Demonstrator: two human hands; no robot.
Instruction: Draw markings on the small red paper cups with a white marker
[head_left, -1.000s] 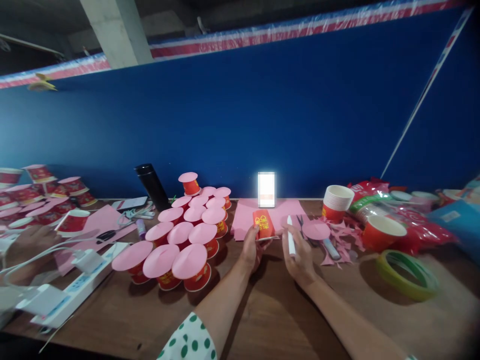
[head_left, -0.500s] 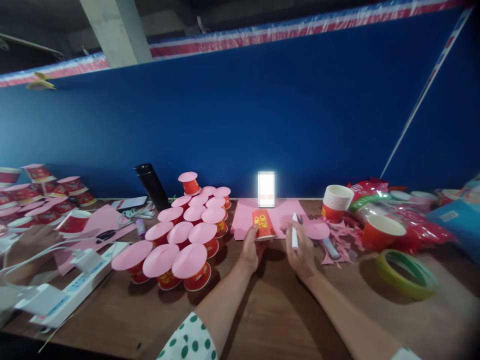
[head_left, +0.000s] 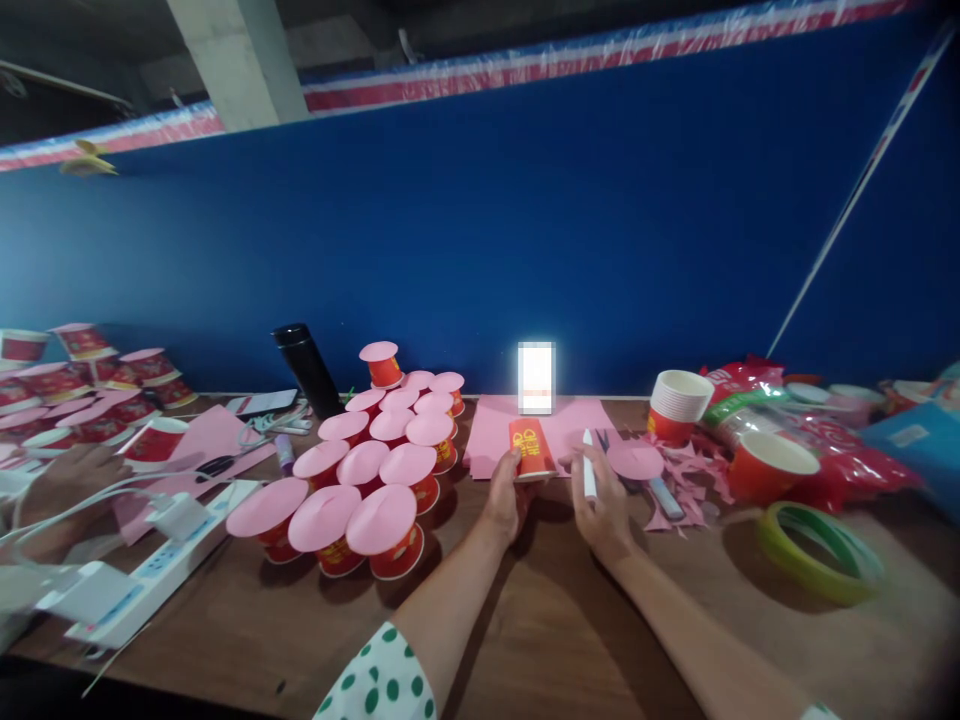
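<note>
My left hand (head_left: 508,496) is closed around a red paper cup (head_left: 529,447) with yellow characters. The cup is tilted, its pale edge low and towards me. Close by on the right, my right hand (head_left: 602,508) grips a white pen-shaped stick (head_left: 589,466) with its narrow end up; whether it is a marker or a glue pen I cannot tell. Stick and cup are apart. Behind both hands lie pink paper sheets (head_left: 487,437), and a pink paper disc (head_left: 636,461) rests just beyond my right hand. Part of a dark pointed tool (head_left: 602,440) shows beside the stick.
Left of me stand several red cups topped with pink discs (head_left: 381,519), a black bottle (head_left: 306,370) and a power strip (head_left: 161,565). Another person's hand (head_left: 71,490) works at far left. On the right are stacked cups (head_left: 677,405), pink scraps (head_left: 694,475) and tape rolls (head_left: 817,560).
The view has shifted slightly, moving most things a little to the right. Both hands keep their holds on the cup and the stick, with hardly any movement.
</note>
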